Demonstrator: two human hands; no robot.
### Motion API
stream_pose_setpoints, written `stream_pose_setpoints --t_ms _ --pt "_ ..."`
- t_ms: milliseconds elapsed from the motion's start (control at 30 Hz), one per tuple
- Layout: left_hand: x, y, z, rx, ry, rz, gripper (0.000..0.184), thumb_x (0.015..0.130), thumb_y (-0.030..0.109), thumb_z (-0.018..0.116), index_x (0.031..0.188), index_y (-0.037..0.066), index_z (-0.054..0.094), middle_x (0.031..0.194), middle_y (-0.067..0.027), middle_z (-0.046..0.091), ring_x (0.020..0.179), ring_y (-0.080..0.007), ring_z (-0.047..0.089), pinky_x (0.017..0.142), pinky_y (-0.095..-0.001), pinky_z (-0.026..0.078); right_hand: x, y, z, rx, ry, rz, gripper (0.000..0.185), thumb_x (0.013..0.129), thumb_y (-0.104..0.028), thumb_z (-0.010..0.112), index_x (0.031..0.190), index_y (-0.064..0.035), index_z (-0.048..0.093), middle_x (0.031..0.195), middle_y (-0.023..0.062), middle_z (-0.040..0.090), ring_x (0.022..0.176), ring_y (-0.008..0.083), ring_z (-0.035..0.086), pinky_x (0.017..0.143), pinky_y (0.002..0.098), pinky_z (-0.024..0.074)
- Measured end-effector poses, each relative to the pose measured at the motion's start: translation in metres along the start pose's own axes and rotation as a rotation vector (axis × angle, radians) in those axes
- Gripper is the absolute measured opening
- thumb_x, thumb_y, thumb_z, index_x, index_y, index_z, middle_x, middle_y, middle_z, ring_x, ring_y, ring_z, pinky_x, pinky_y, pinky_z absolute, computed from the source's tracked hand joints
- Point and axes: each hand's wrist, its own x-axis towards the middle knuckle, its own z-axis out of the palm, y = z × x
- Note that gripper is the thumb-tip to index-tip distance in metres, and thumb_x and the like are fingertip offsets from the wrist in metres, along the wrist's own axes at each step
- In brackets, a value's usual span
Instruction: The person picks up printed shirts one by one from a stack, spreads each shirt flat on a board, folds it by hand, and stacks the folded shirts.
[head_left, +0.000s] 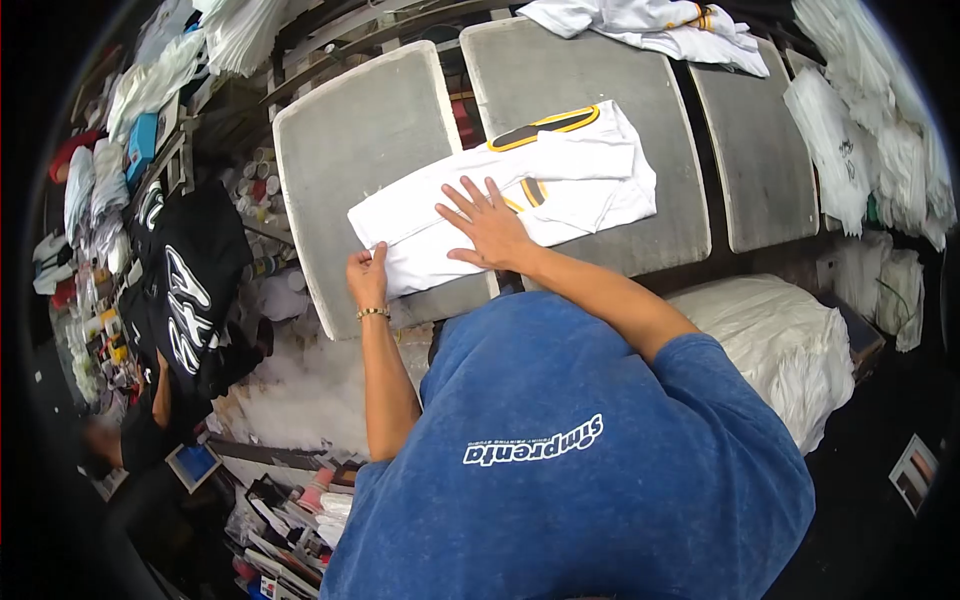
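A white garment (pixel 590 165) with black and yellow trim lies folded lengthwise across two grey boards, the left board (pixel 350 120) and the middle board (pixel 590 75). My right hand (pixel 485 228) rests flat on the garment near its middle, fingers spread. At the garment's lower left corner, my left hand (pixel 368 275), with a bracelet at the wrist, pinches the edge between thumb and fingers.
Another white garment (pixel 650 30) lies at the far edge of the boards. A third grey board (pixel 750 150) stands to the right. Plastic-wrapped bundles (pixel 770 340) sit at near right. A co-worker (pixel 140 430) and a black printed garment (pixel 190 280) are at left.
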Motion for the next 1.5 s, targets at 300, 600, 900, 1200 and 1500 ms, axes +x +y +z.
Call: stream_pose_setpoints --t_ms 300,600,900,1200,1500 --pt "0.011 0.027 -0.006 -0.507 -0.271 -0.166 0.039 0.093 0.017 0.063 0.118 -0.012 0.055 0.112 -0.0172 0.065 0.097 -0.0223 0.063 0.083 -0.034 0.05 0.0 0.003 0.003 -0.005 -0.005 -0.005 0.08 0.088 -0.066 0.049 0.15 -0.0168 0.037 0.161 0.0108 0.021 0.148 0.036 0.013 0.118 0.0581 0.0091" --pt "-0.076 0.22 0.042 0.063 -0.256 0.545 0.04 0.091 0.024 0.062 0.114 -0.009 0.058 0.084 -0.0284 0.066 0.074 -0.041 0.067 0.067 -0.0439 0.051 -0.013 0.055 -0.051 1.553 0.029 0.659 0.072 0.097 -0.066 0.037 0.138 -0.0091 0.052 0.141 0.0146 0.05 0.134 0.03 0.044 0.111 0.0483 0.0338" --pt "-0.116 0.269 0.174 -0.16 -0.819 0.58 0.038 0.094 0.026 0.061 0.12 -0.002 0.057 0.083 -0.0206 0.072 0.065 -0.0251 0.071 0.061 -0.0348 0.056 -0.11 0.167 -0.113 1.924 0.3 0.896 0.07 0.093 -0.055 0.057 0.138 -0.0015 0.048 0.128 0.0133 0.061 0.114 0.0227 0.06 0.097 0.0325 0.0457" --pt "-0.027 0.195 0.167 0.198 -0.264 1.175 0.041 0.094 0.029 0.059 0.13 0.008 0.057 0.132 -0.0229 0.057 0.124 -0.0393 0.052 0.102 -0.0487 0.041 -0.121 0.17 -0.112 1.178 0.3 0.964 0.074 0.084 -0.02 0.075 0.145 0.0019 0.039 0.134 0.0202 0.055 0.117 0.0267 0.056 0.095 0.0349 0.0468" --pt "-0.037 0.188 0.173 0.652 -0.377 1.175 0.061 0.095 0.042 0.055 0.149 0.019 0.037 0.156 -0.022 0.026 0.144 -0.0438 0.022 0.109 -0.0668 0.021 -0.165 0.15 -0.112 0.589 0.36 0.966 0.073 0.068 -0.014 0.082 0.133 -0.0003 0.051 0.113 0.0223 0.062 0.094 0.0309 0.062 0.081 0.0388 0.0505"
